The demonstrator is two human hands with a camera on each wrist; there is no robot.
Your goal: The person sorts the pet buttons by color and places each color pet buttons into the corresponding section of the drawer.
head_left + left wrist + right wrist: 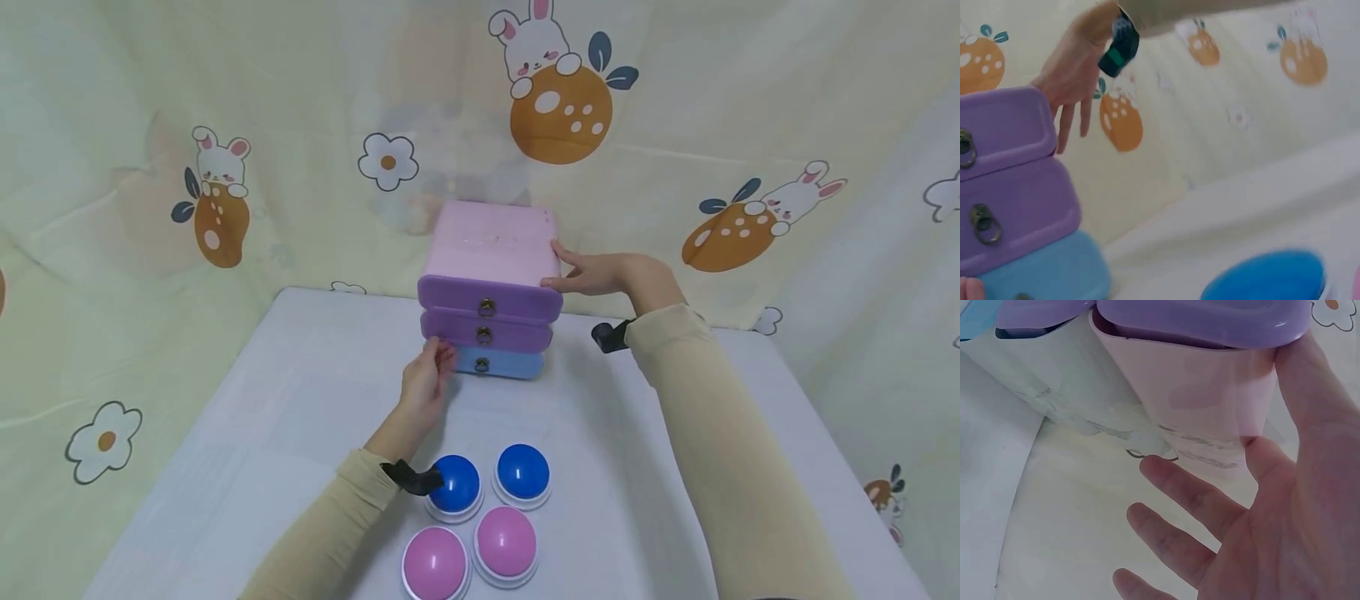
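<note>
A small stack of three drawers stands at the back of the table. Its pink top box [491, 242] and middle tier have purple fronts, and the lowest drawer front [506, 363] is light blue. Each front carries a bronze ring pull [487, 307]. My right hand [600, 273] touches the top box's right side, thumb and index finger spread; its other fingers [1194, 494] extend free beside the stack. My left hand [424, 383] is at the lower left corner, fingers loosely bent by the blue front. Whether those fingertips touch it is unclear.
Two blue domes [523, 472] and two pink domes [507, 542] on white bases sit on the white table [300, 400] in front of the stack, below my left wrist. A patterned cloth [315, 200] hangs close behind the drawers.
</note>
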